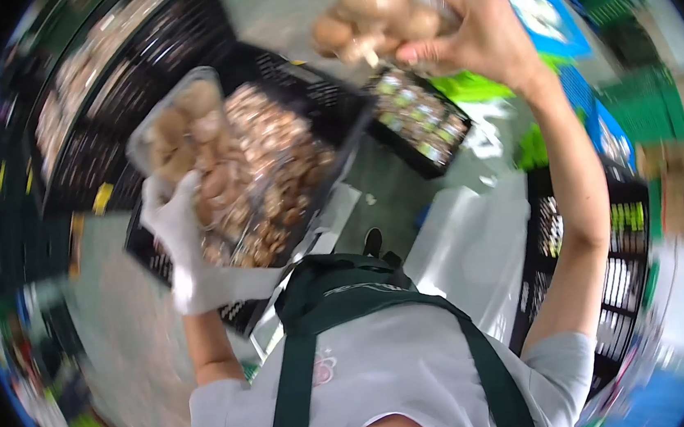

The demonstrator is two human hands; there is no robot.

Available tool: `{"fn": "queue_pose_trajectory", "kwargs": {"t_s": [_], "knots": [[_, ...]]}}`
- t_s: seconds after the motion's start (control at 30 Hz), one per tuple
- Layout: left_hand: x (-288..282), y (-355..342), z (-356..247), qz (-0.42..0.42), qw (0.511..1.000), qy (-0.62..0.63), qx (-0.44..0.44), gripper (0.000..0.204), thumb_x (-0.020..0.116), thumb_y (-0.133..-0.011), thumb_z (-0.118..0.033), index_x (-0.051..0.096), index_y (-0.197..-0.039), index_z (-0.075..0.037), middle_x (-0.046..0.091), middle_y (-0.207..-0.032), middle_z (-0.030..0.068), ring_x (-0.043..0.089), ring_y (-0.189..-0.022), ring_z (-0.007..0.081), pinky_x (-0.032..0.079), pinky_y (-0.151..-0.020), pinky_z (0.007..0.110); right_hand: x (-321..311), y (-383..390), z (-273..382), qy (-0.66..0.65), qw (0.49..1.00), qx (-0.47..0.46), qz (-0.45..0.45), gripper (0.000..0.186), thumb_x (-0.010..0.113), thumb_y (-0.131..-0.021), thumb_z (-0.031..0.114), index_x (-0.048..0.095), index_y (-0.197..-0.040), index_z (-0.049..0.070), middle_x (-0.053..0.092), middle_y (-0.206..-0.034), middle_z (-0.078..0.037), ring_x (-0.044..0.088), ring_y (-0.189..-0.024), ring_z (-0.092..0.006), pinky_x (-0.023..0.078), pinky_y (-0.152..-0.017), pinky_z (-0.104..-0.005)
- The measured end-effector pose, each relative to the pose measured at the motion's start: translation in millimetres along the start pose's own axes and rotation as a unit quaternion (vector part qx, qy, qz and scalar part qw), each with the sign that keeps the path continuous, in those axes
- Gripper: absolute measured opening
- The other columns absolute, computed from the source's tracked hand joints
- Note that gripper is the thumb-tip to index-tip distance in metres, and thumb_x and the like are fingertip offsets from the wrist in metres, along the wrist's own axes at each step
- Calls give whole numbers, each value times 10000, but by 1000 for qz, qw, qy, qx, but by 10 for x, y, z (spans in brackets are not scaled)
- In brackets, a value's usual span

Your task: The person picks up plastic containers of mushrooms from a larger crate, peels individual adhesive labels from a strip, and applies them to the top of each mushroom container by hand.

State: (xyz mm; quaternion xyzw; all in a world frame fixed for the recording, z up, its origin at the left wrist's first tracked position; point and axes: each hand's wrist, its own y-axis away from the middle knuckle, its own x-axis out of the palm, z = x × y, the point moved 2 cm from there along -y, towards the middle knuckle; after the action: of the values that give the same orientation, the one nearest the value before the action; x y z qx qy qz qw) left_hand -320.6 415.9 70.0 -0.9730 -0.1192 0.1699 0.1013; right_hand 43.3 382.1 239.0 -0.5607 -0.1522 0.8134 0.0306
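Observation:
My left hand [175, 221], in a white glove, grips the near end of a clear plastic tray of brown mushrooms [172, 139]. That tray hangs over a black crate [344, 102] filled with loose mushrooms and wrapped packs. Raised at the upper right, my bare right hand [490, 39] is closed around a clear pack of large, round, light brown mushrooms [377, 17]. Its fingers lie partly behind the pack, and the thumb presses its near side. Motion blurs both packs.
Beyond the crate, at upper left, stands another black crate of packs [177, 44]. A smaller black crate of packs [419, 115] sits on the floor at centre. To the right are a blue box [549, 8], green crates [640, 106] and a black crate [619, 269].

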Motion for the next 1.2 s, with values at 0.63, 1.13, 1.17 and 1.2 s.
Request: {"fn": "queue_pose_trajectory", "kwargs": {"t_s": [0.63, 1.13, 1.17, 1.2], "knots": [[4211, 3113, -5300, 602, 343, 335, 639, 291, 701, -722, -96, 642, -1004, -51, 640, -837, 82, 624, -706, 172, 511, -604, 264, -3155, 5762, -968, -55, 748, 651, -114, 429, 772, -640, 174, 594, -957, -55, 631, -831, -45, 569, -746, -100, 475, -700, -265], [5820, 5294, -4270, 778, 61, -45, 624, 319, 716, -686, -263, 638, -905, -44, 616, -829, 111, 586, -763, 196, 467, -688, 340, -1577, 6924, -1536, -206, 642, 715, 182, 660, 735, -634, 540, 569, -935, -23, 625, -846, -195, 608, -834, -286, 465, -748, -365], [5839, 5239, -4224, 764, 79, -29, 640, 340, 714, -694, -281, 639, -932, -50, 620, -853, 118, 591, -795, 204, 470, -713, 344, -1639, 6826, -1510, -120, 656, 710, 228, 671, 729, -637, 538, 571, -983, -14, 628, -842, -201, 616, -835, -298, 473, -747, -380], [5850, 5155, -4177, 751, 101, -8, 653, 361, 713, -702, -299, 639, -959, -57, 623, -876, 125, 597, -828, 212, 473, -738, 348, -1719, 6692, -1505, -32, 665, 694, 274, 686, 723, -640, 537, 573, -1032, -5, 632, -839, -207, 624, -836, -310, 480, -747, -395]]}}
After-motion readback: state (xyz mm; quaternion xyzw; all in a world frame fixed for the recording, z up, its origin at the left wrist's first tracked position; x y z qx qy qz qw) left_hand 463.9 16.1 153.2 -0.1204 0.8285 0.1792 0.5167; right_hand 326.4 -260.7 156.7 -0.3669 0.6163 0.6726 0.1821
